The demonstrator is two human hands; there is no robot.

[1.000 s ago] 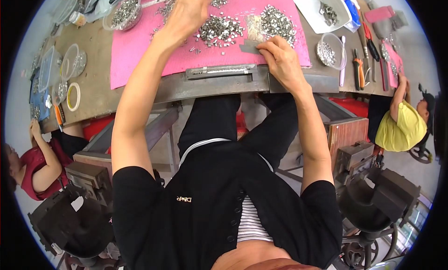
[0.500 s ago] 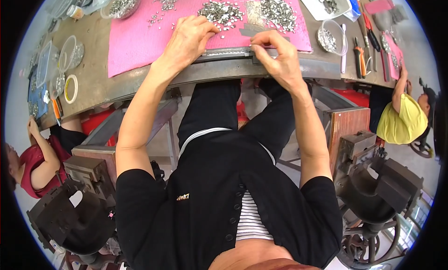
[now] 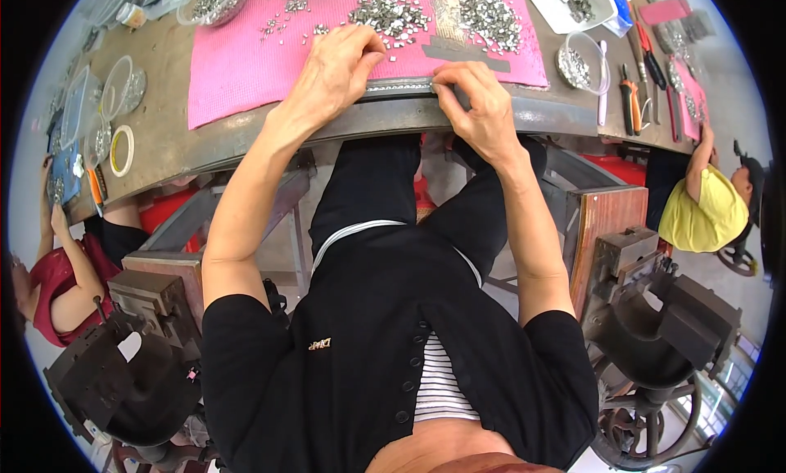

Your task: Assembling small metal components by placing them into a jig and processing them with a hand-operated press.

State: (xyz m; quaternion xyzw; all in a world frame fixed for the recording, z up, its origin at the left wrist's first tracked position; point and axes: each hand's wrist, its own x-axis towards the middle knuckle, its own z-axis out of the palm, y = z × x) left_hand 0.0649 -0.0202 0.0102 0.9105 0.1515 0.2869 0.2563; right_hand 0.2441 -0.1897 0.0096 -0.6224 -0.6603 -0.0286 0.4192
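Observation:
A narrow metal rail lies along the near edge of the bench, with a row of tiny shiny pieces set along it. My left hand rests at the rail's left end, its fingers curled in and the fingertips partly hidden. At the right end, my right hand has thumb and fingers closed together at the rail. What is between the fingers of either hand is too small or hidden to make out. Just beyond lie heaps of small metal pieces on a pink mat.
A second metal heap and grey strips lie on the mat. Tubs of parts stand at both sides. Orange-handled pliers lie right, a tape roll left. Co-workers sit at both sides, one in a yellow top.
My right hand has come slightly left and down, its fingertips now at the rail's right end and covering a dark block seen there before. My left hand has hardly moved.

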